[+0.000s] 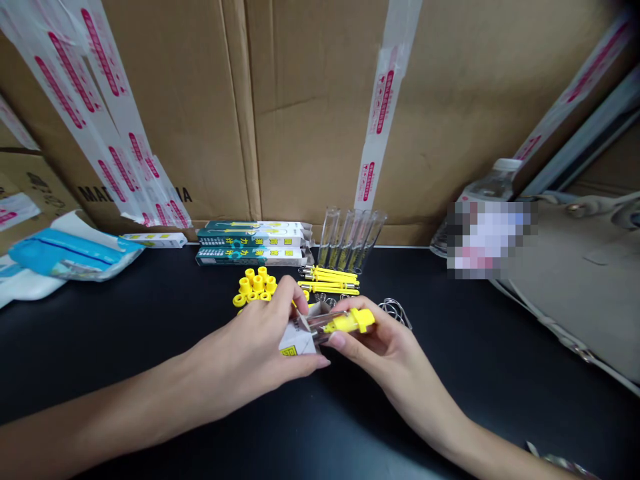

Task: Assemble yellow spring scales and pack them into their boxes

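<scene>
Bare forearms point(170, 387), curled fingers point(290, 293), clear tube point(325, 322), cardboard box point(299, 339)

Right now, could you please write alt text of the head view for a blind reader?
A person's left hand grips a white box while the right hand holds a yellow-ended clear tube at the box's open end, above a black table. Beyond are yellow parts, stacked boxes and standing clear tubes.

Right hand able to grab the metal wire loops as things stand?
Probably not: the right hand is occupied holding a yellow-capped clear tube at the open end of the white box. The metal wire loops lie close beside it, seemingly unobstructed otherwise.
</scene>
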A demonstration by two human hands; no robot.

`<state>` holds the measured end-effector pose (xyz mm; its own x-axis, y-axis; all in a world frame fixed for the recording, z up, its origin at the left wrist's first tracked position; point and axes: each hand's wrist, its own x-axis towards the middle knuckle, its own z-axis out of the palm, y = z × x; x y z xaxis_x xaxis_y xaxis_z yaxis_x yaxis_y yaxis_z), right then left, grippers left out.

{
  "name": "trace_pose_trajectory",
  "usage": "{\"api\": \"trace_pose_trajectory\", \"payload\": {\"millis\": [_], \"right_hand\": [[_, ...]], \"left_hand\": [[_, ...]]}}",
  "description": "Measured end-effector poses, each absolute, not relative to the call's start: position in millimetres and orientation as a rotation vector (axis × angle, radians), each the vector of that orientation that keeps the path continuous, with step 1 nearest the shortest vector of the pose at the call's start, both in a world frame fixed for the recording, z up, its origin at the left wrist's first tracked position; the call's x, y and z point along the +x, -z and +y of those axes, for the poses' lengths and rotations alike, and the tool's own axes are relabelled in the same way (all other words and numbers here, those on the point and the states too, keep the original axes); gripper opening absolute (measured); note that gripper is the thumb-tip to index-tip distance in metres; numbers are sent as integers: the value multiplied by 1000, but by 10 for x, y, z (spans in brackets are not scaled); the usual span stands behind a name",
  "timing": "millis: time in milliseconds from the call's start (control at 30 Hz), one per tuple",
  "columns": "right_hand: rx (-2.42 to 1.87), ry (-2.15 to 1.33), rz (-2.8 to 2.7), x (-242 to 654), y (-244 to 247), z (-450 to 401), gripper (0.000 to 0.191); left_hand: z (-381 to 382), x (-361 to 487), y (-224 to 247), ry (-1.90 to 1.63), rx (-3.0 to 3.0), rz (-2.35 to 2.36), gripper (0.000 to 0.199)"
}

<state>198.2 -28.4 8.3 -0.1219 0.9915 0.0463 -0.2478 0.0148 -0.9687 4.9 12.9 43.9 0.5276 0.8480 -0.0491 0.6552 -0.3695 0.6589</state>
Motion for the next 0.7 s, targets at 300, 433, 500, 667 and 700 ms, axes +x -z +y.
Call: {"api": "trace_pose_trajectory", "payload": {"millis": [300,433,500,667,700], "right_hand": [[-956,-1363,-1243,1952,-10,-276,22],[-879,-1435,-1168,1959,-7,-294,35],[-863,-1436,-1142,1969,-30,-301,34],[-833,-1389,-1088,1972,-55,-287,27],[-832,-1381,-1078,1971,-54,-280,25]], "left_hand": [[118,61,-445,-399,2168,1188,40],[120,65,-509,-394,2137,1172,39],[125,50,-540,-392,2128,1164,39],[139,7,-568,-366,2113,1157,41],[140,9,-569,-374,2116,1162,41]]}}
